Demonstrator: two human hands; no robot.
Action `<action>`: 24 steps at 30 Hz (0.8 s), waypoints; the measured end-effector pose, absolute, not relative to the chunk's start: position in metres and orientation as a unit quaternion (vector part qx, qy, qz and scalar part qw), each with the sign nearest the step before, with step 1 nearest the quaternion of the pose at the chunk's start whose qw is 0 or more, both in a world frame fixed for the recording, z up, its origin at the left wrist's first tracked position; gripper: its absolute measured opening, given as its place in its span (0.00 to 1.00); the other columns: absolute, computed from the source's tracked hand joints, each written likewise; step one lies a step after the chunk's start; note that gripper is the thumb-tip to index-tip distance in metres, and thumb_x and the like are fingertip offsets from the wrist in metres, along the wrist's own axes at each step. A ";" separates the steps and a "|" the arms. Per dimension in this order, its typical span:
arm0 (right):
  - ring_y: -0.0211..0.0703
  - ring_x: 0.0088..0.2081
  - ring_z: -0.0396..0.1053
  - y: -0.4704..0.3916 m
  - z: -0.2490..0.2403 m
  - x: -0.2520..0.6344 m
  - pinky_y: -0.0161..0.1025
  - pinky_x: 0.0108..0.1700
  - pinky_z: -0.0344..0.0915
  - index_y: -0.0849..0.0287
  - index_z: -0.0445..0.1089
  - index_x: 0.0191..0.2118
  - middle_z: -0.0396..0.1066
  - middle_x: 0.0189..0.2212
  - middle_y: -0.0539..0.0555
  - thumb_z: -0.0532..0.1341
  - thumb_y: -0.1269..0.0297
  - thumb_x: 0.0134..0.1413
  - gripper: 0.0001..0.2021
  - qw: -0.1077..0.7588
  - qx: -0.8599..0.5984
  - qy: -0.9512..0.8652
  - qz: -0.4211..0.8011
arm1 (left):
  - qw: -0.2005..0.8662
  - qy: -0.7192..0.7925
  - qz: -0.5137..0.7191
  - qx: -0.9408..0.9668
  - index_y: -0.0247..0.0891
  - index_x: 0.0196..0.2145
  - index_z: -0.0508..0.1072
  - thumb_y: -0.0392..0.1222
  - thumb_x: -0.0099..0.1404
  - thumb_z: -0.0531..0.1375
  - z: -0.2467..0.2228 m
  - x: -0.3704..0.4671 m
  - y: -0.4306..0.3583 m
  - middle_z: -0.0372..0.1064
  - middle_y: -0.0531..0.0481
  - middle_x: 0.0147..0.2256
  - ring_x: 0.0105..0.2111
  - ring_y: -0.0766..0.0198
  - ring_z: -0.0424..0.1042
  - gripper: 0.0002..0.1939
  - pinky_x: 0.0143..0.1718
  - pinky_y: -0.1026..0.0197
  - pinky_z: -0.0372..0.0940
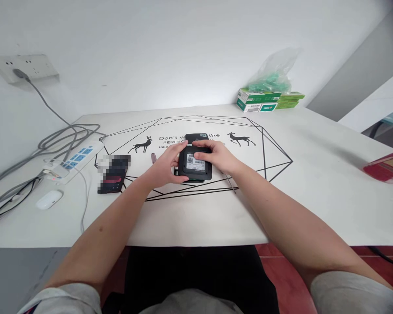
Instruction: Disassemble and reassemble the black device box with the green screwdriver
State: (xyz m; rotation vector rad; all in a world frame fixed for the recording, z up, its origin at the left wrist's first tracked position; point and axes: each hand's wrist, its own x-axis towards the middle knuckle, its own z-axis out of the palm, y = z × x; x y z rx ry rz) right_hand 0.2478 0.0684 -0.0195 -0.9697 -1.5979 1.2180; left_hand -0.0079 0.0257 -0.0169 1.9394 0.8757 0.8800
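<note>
A black square plastic case [201, 172] with a white printed label is held over the middle of the table, label side up. My left hand [165, 165] grips its left edge, fingers at the far corner and thumb near the front. From the right, my right hand [218, 155] closes on the case, its thumb pressing the label. A bit of green edge, perhaps a circuit board, shows under the front. Just behind lies another black piece [196, 138]. Left of my left hand is a screwdriver-like handle [153, 158]; a thin metal rod [231, 183] lies below my right wrist.
A phone [113, 174], partly blurred, and a white earbud case [49, 199] lie at the left. Beyond them are a power strip [81, 158] and coiled grey cables [63, 131]. Green-white boxes [260, 97] stand at the back right, a red box [388, 168] at the right edge.
</note>
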 end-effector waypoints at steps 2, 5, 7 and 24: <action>0.51 0.49 0.79 0.066 -0.014 0.244 0.56 0.61 0.75 0.56 0.79 0.48 0.82 0.46 0.55 0.81 0.51 0.41 0.28 0.507 -0.364 -0.528 0.576 | 0.458 0.333 0.424 0.706 0.61 0.79 0.49 0.46 0.60 0.77 -0.015 0.000 0.023 0.47 0.39 0.77 0.57 0.46 0.76 0.59 0.58 0.43 0.74; 0.44 0.40 0.79 0.059 -0.008 0.234 0.48 0.49 0.80 0.53 0.74 0.43 0.81 0.37 0.48 0.83 0.53 0.35 0.29 0.613 -0.337 -0.377 0.608 | 0.522 0.360 0.512 0.579 0.53 0.75 0.57 0.52 0.63 0.76 -0.010 0.014 0.021 0.63 0.35 0.71 0.57 0.44 0.78 0.49 0.59 0.41 0.73; 0.44 0.38 0.79 0.051 -0.007 0.225 0.46 0.43 0.80 0.51 0.68 0.40 0.80 0.34 0.46 0.84 0.56 0.34 0.30 0.638 -0.339 -0.325 0.610 | 0.582 0.361 0.490 0.539 0.43 0.65 0.69 0.55 0.63 0.76 -0.008 0.020 0.021 0.75 0.35 0.60 0.57 0.43 0.79 0.38 0.60 0.38 0.72; 0.46 0.43 0.76 0.060 -0.021 0.233 0.50 0.50 0.77 0.58 0.75 0.51 0.78 0.42 0.54 0.72 0.62 0.55 0.18 0.433 -0.524 -0.537 0.500 | 0.523 0.539 0.454 0.480 0.38 0.48 0.76 0.39 0.61 0.74 -0.022 0.004 0.040 0.80 0.45 0.41 0.42 0.56 0.79 0.19 0.55 0.46 0.71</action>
